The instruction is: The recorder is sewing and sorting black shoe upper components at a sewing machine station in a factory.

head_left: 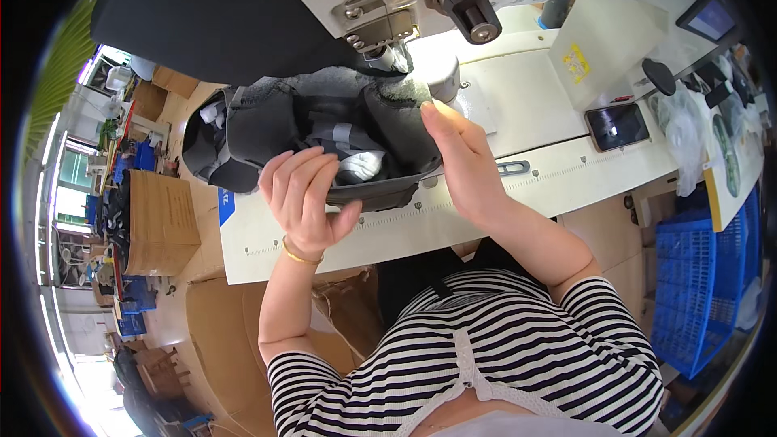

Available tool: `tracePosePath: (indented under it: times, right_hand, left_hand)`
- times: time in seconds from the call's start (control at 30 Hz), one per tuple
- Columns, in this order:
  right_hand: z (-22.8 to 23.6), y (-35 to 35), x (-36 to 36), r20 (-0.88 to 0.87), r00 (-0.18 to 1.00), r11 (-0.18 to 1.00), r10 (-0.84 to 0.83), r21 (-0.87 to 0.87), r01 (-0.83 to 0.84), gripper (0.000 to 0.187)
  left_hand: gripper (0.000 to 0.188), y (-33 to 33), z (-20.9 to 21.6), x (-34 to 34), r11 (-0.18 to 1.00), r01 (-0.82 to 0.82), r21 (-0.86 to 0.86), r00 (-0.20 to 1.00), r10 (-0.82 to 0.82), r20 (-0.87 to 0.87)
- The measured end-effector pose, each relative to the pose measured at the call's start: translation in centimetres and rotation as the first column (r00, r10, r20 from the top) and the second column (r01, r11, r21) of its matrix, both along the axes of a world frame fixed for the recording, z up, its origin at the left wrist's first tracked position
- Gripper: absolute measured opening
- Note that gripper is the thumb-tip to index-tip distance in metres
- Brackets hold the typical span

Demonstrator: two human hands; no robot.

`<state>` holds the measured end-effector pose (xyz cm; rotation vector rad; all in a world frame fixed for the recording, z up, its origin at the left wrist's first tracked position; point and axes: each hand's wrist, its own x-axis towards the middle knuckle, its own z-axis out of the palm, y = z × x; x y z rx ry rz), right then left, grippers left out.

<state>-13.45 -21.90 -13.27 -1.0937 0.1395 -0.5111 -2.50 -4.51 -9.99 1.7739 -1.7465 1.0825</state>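
Observation:
A dark grey fabric bag [257,125] lies on the white sewing table, its open mouth turned toward me. Its far edge meets the sewing machine's presser foot [393,59]. Inside are folds of grey fabric and a white crumpled piece [361,166]. At the near rim, my left hand [301,198] has its fingers curled over the edge, thumb outside. My right hand [468,163] grips the bag's right edge, thumb up near the lit sewing spot. The fingers of that hand are mostly hidden behind the fabric.
A large black panel [210,16] hangs over the bag's far left. On the right of the table lie a phone [617,126] and a small metal tool [513,168]. A ruler strip runs along the front edge. Cardboard boxes [162,217] stand left, blue crates [688,283] right.

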Motion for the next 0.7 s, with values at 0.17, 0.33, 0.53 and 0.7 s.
tracePosePath:
  times: [0.17,0.33,0.53,0.7]
  right_hand:
    - [1.5,-0.1,0.0,-0.125,0.988,0.952,0.095,-0.278,-0.126,0.037]
    - [1.1,1.6,0.9,0.096,0.949,0.953,0.299,-0.086,-0.291,0.046]
    - [-0.5,1.4,-0.3,-0.022,0.928,0.912,0.372,-0.177,-0.37,0.046]
    - [-3.0,0.4,-2.2,-0.18,0.936,0.921,0.304,-0.195,-0.337,0.044]
  left_hand:
    - [0.006,0.7,0.3,2.2,0.989,-0.011,-0.15,0.995,-0.004,-0.098]
    - [0.037,5.7,2.8,3.6,0.712,-0.537,-0.452,0.406,-0.252,-0.879]
    - [0.028,9.1,2.9,1.2,0.75,-0.452,-0.483,0.596,-0.148,-0.789]
    - [0.034,7.0,2.2,13.4,0.862,-0.282,-0.421,0.835,0.004,-0.55]
